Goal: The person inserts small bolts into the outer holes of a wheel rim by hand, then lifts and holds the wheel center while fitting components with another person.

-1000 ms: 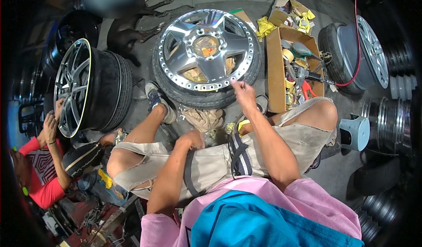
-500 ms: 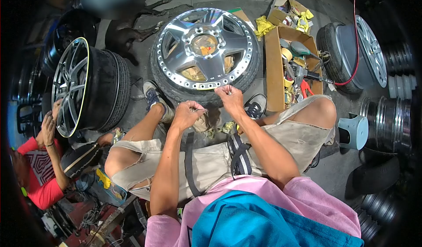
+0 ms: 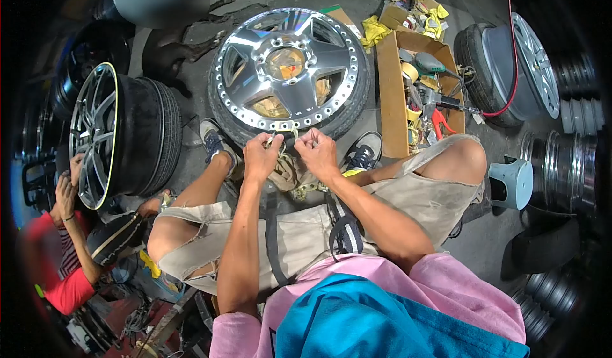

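A polished five-spoke alloy wheel rim [image 3: 299, 100], with small holes around its lip, lies face up on a tire [image 3: 223, 119] in front of me. At its near edge my left hand [image 3: 261, 156] is closed in a pinch, thumb against fingers. Just to its right, my right hand [image 3: 317, 154] is pinched too, fingertips by the lip. A thin pale yellowish strip [image 3: 295, 131] shows between the hands at the rim; its kind is unclear. Below them a crumpled beige cloth [image 3: 284, 173] lies between my shoes.
A cardboard box [image 3: 390, 97] of tools and tape stands right of the wheel. Beyond it is another tire with a rim [image 3: 484, 71]. A blue stool [image 3: 511, 185] stands at right. At left, a co-worker's hand [image 3: 65, 195] is by an upright wheel [image 3: 95, 135]. A dog [image 3: 166, 52] lies behind.
My left hand has moved up to the rim's near edge. My right hand has shifted slightly left and down, bringing the hands closer together. The view has shifted slightly.
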A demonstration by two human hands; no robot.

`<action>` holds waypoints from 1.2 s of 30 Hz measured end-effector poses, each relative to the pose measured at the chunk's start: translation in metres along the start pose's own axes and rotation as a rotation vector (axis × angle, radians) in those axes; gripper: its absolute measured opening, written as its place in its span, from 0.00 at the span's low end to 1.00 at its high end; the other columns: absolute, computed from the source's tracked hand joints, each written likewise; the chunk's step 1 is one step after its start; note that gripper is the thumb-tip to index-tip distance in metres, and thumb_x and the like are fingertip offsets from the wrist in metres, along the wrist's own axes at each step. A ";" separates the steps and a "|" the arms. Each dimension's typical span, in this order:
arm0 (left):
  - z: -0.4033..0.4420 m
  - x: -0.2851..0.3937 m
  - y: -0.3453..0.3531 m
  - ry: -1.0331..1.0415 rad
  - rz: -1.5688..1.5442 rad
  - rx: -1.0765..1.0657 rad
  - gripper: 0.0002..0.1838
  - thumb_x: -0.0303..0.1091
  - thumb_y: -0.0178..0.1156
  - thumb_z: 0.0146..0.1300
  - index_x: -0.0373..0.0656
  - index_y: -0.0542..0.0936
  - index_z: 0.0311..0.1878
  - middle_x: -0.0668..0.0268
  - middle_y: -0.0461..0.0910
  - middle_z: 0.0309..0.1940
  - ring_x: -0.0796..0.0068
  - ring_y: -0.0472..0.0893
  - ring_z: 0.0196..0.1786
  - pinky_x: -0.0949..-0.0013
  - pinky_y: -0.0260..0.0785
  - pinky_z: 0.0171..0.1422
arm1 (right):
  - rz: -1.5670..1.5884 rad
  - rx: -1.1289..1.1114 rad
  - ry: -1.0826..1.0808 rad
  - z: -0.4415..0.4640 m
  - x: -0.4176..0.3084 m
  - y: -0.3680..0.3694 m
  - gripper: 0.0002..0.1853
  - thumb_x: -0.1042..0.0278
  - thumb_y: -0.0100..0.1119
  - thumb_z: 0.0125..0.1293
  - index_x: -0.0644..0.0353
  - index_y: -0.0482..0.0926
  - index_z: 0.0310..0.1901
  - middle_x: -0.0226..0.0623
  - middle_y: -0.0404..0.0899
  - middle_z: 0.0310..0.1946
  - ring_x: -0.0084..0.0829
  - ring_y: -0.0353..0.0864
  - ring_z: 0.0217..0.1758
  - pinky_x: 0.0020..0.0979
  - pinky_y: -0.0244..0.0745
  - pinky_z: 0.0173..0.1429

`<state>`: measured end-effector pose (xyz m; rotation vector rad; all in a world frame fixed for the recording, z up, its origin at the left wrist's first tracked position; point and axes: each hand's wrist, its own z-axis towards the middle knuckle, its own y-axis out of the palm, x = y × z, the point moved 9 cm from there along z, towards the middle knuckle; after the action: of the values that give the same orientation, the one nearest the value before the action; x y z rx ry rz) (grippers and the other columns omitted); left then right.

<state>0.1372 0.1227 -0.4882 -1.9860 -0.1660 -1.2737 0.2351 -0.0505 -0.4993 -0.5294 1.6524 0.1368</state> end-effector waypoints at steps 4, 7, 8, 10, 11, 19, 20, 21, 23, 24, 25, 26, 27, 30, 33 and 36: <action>-0.001 0.026 0.010 -0.031 0.190 -0.115 0.26 0.51 0.73 0.63 0.31 0.85 0.35 0.62 0.80 0.21 0.79 0.79 0.27 0.65 0.73 0.33 | 0.014 -0.059 0.019 -0.014 0.005 -0.004 0.10 0.66 0.68 0.59 0.63 0.80 0.29 0.32 0.74 0.18 0.21 0.69 0.22 0.31 0.69 0.31; 0.001 0.048 0.019 0.012 0.275 -0.034 0.28 0.55 0.74 0.59 0.32 0.86 0.34 0.52 0.83 0.23 0.63 0.85 0.29 0.58 0.75 0.38 | -0.089 -0.234 0.063 -0.031 0.013 -0.001 0.08 0.68 0.67 0.60 0.63 0.81 0.31 0.34 0.79 0.22 0.20 0.74 0.26 0.31 0.73 0.33; 0.001 0.057 0.018 0.065 0.331 0.050 0.28 0.56 0.75 0.58 0.32 0.86 0.34 0.49 0.84 0.24 0.55 0.86 0.31 0.56 0.75 0.39 | -0.091 -0.231 0.066 -0.029 0.018 -0.005 0.08 0.68 0.67 0.60 0.63 0.81 0.31 0.34 0.79 0.22 0.20 0.74 0.26 0.31 0.73 0.33; 0.002 0.058 0.026 0.068 0.366 0.051 0.25 0.52 0.72 0.60 0.33 0.86 0.36 0.47 0.84 0.28 0.50 0.86 0.34 0.53 0.76 0.42 | 0.013 -0.073 0.090 -0.018 0.034 -0.021 0.09 0.66 0.67 0.61 0.64 0.81 0.31 0.34 0.82 0.24 0.18 0.76 0.28 0.31 0.75 0.35; 0.003 0.059 0.028 0.071 0.401 0.055 0.22 0.48 0.70 0.63 0.33 0.85 0.38 0.44 0.85 0.31 0.44 0.85 0.37 0.50 0.76 0.44 | -0.034 -0.045 0.125 -0.012 0.044 -0.031 0.10 0.64 0.68 0.62 0.64 0.82 0.33 0.33 0.84 0.25 0.18 0.77 0.30 0.31 0.76 0.37; -0.003 0.069 0.024 0.173 0.468 -0.017 0.11 0.36 0.63 0.66 0.36 0.82 0.39 0.42 0.85 0.34 0.35 0.84 0.41 0.42 0.75 0.46 | -0.135 -0.029 0.283 -0.002 0.057 -0.049 0.14 0.60 0.69 0.64 0.64 0.84 0.36 0.37 0.85 0.27 0.27 0.80 0.30 0.33 0.76 0.40; -0.006 0.068 0.020 0.176 0.466 -0.011 0.11 0.36 0.63 0.66 0.36 0.81 0.38 0.41 0.84 0.33 0.34 0.83 0.41 0.42 0.75 0.46 | -0.130 -0.049 0.252 -0.002 0.050 -0.045 0.14 0.59 0.69 0.64 0.64 0.84 0.36 0.38 0.85 0.27 0.28 0.81 0.30 0.34 0.75 0.40; -0.009 0.068 0.016 0.176 0.470 -0.005 0.11 0.36 0.63 0.66 0.36 0.81 0.38 0.41 0.84 0.33 0.34 0.83 0.41 0.42 0.75 0.46 | -0.126 -0.053 0.248 -0.001 0.053 -0.041 0.14 0.59 0.69 0.64 0.64 0.84 0.36 0.38 0.85 0.27 0.28 0.81 0.30 0.34 0.75 0.40; -0.016 0.066 0.007 0.182 0.471 -0.011 0.11 0.35 0.63 0.67 0.35 0.79 0.36 0.40 0.84 0.32 0.33 0.83 0.41 0.41 0.74 0.46 | -0.139 -0.084 0.159 0.002 0.053 -0.031 0.15 0.58 0.69 0.64 0.65 0.82 0.35 0.40 0.85 0.27 0.30 0.81 0.30 0.35 0.75 0.39; -0.019 0.067 0.002 0.183 0.473 0.000 0.11 0.35 0.63 0.67 0.35 0.79 0.36 0.40 0.84 0.32 0.33 0.83 0.41 0.41 0.74 0.46 | -0.136 -0.089 0.149 0.003 0.052 -0.028 0.15 0.58 0.69 0.64 0.65 0.82 0.35 0.40 0.85 0.27 0.30 0.81 0.30 0.35 0.75 0.39; -0.022 0.066 -0.003 0.167 0.465 0.001 0.11 0.34 0.63 0.67 0.34 0.79 0.36 0.40 0.83 0.32 0.33 0.82 0.41 0.41 0.74 0.45 | -0.163 -0.087 0.142 0.004 0.052 -0.027 0.16 0.57 0.70 0.63 0.64 0.81 0.33 0.40 0.83 0.26 0.30 0.80 0.28 0.36 0.75 0.39; -0.023 0.066 -0.007 0.153 0.456 0.002 0.11 0.34 0.63 0.67 0.34 0.79 0.36 0.40 0.83 0.32 0.33 0.82 0.41 0.41 0.74 0.45 | -0.189 -0.083 0.135 0.004 0.051 -0.025 0.17 0.57 0.71 0.63 0.64 0.79 0.31 0.40 0.82 0.25 0.31 0.79 0.27 0.36 0.75 0.38; -0.026 0.068 -0.011 0.152 0.454 0.004 0.11 0.34 0.63 0.66 0.34 0.79 0.36 0.40 0.83 0.31 0.33 0.82 0.40 0.41 0.73 0.45 | -0.160 -0.083 0.176 0.002 0.042 -0.025 0.20 0.55 0.71 0.63 0.63 0.77 0.27 0.39 0.78 0.21 0.32 0.74 0.25 0.38 0.73 0.36; -0.030 0.071 -0.019 0.159 0.477 -0.001 0.11 0.34 0.63 0.67 0.34 0.79 0.36 0.41 0.83 0.32 0.33 0.82 0.41 0.41 0.73 0.46 | -0.187 -0.132 0.218 0.002 0.044 -0.020 0.21 0.54 0.71 0.63 0.62 0.76 0.25 0.37 0.74 0.19 0.31 0.70 0.24 0.38 0.71 0.34; -0.035 0.069 -0.029 0.096 0.500 -0.026 0.11 0.35 0.63 0.67 0.35 0.79 0.36 0.42 0.84 0.34 0.34 0.82 0.43 0.42 0.73 0.47 | -0.209 -0.197 0.171 0.002 0.042 -0.011 0.19 0.55 0.69 0.66 0.62 0.78 0.25 0.32 0.75 0.18 0.26 0.69 0.24 0.35 0.69 0.33; -0.040 0.069 -0.043 0.064 0.535 -0.051 0.11 0.35 0.63 0.66 0.36 0.81 0.40 0.42 0.84 0.35 0.35 0.83 0.44 0.43 0.73 0.48 | 0.047 -0.213 0.265 0.000 0.047 0.000 0.14 0.59 0.67 0.68 0.61 0.82 0.30 0.25 0.77 0.20 0.21 0.69 0.24 0.30 0.68 0.32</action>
<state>0.1218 0.1079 -0.4000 -1.8548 0.4087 -0.9928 0.2324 -0.0626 -0.5447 -0.6938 1.9212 0.2901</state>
